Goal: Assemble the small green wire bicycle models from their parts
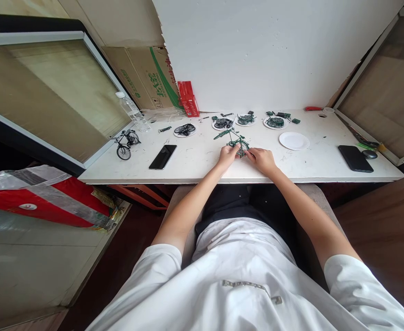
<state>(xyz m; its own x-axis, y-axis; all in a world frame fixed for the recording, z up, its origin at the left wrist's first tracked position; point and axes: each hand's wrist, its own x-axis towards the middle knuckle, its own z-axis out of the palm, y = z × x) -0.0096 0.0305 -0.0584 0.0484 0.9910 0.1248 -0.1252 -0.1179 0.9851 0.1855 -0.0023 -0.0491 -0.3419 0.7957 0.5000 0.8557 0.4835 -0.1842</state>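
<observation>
Between my two hands is a small dark green model bicycle [236, 138], held tilted just above the white tabletop, one wheel toward me. My left hand [228, 155] is closed on its near left side, the thumb by the wheel. The fingers of my right hand [261, 159] are pinched together at the wheel's right edge; any tiny part between them is too small to make out. Behind the bicycle stand paper plates of green parts [246, 120] and black parts [222, 123]. A bare white paper plate [294, 141] lies to the right of my hands.
A finished-looking black model bicycle [127, 143] stands at the left. One phone [163, 156] lies left of my hands, another phone [355, 158] at the far right. A plastic bottle [133, 112], a red box [188, 99] and a red-handled tool [313, 109] sit along the back.
</observation>
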